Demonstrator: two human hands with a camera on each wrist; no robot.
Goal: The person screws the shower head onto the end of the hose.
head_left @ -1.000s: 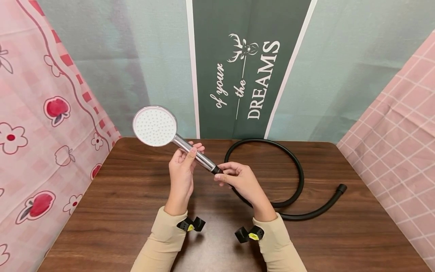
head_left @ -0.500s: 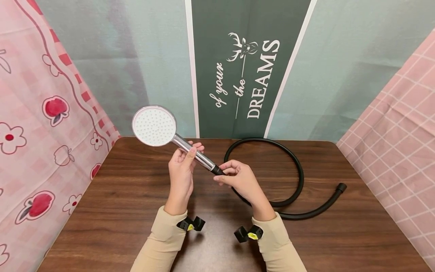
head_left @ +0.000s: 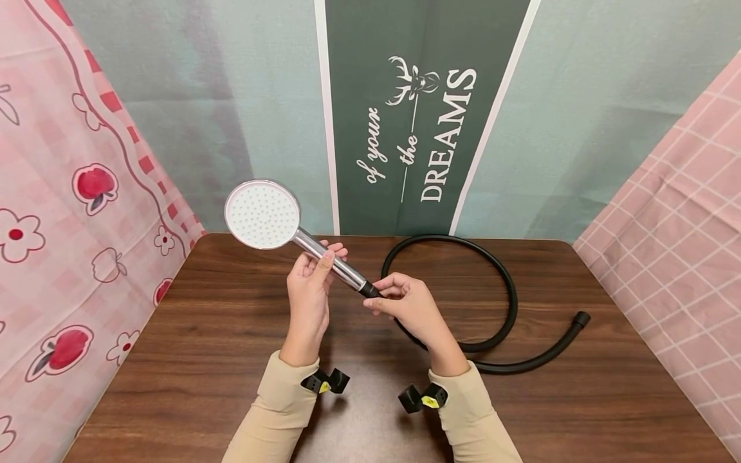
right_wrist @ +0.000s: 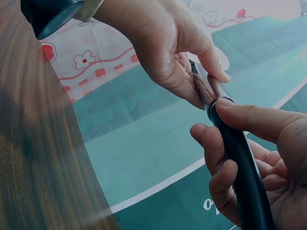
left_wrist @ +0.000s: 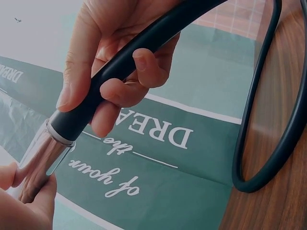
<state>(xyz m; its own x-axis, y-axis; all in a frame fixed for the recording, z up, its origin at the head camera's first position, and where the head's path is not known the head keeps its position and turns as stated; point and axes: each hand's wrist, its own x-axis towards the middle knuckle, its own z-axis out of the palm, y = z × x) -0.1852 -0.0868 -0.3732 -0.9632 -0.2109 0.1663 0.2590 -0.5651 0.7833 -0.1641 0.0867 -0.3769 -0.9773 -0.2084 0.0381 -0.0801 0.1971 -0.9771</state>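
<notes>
A chrome hand shower head (head_left: 263, 214) with a white nozzle face is held up at a slant over the table. My left hand (head_left: 309, 288) grips its metal handle (head_left: 349, 273), thumb on top. At the lower end, my right hand (head_left: 410, 305) pinches the black end collar of the shower hose (head_left: 512, 289) between thumb and fingers. In the left wrist view the collar (left_wrist: 72, 122) sits right against the handle's end, in line with it. The right wrist view shows the right fingers curled round the black hose (right_wrist: 242, 167).
The hose makes a large loop on the wooden table (head_left: 231, 360), and its free end (head_left: 581, 319) points up at the right. A pink fruit-print cloth (head_left: 92, 257) hangs left, a pink grid cloth (head_left: 671, 225) right, a green backdrop (head_left: 278, 96) behind.
The right fingers have shifted slightly on the hose collar, with the forefinger lifting a little and more of the black collar showing. Over the last half second almost nothing moves.
</notes>
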